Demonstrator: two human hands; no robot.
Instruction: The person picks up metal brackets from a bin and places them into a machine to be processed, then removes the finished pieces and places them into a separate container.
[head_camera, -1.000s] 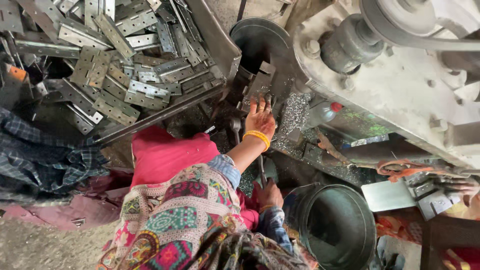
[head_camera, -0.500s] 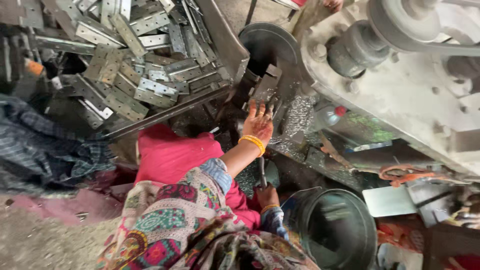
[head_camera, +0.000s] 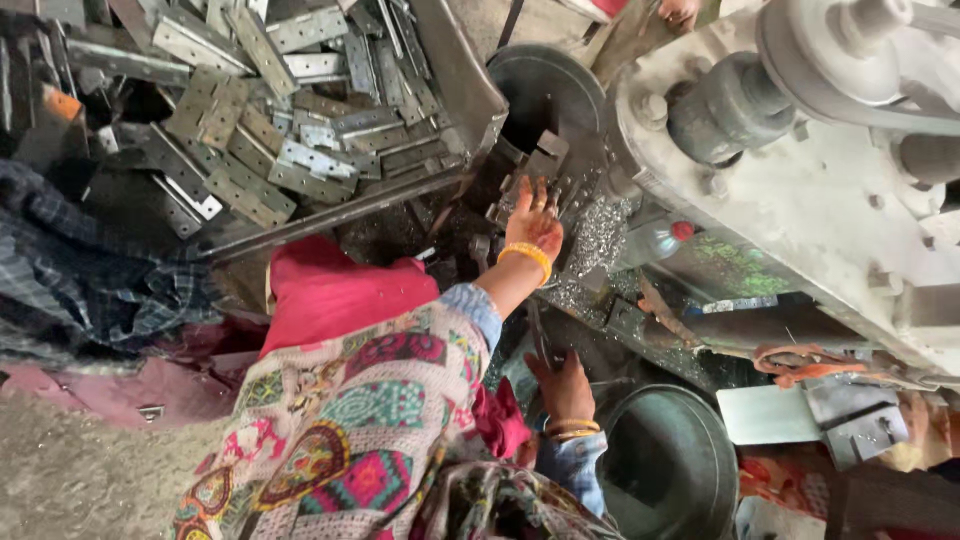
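My left hand (head_camera: 534, 226), with an orange bangle on the wrist, reaches up to the press machine (head_camera: 800, 200). Its fingers are spread and rest on small perforated metal plates (head_camera: 548, 168) at the dark die area. Metal shavings (head_camera: 598, 240) lie just right of it. My right hand (head_camera: 563, 386), also bangled, is lower down beside a round metal tub (head_camera: 668, 470). It is closed around a thin dark metal rod (head_camera: 536, 338) that runs up toward the machine.
A big tray (head_camera: 455, 95) heaped with several perforated metal strips fills the upper left. A dark round pan (head_camera: 545, 90) sits behind the die. Flat metal pieces (head_camera: 810, 415) lie at the right. Another person's hand (head_camera: 680, 12) shows at the top edge. Checked cloth (head_camera: 80, 280) lies at left.
My left hand has stretched a little further up onto the plates at the die, with its fingers spreading. My right hand stays low on the rod.
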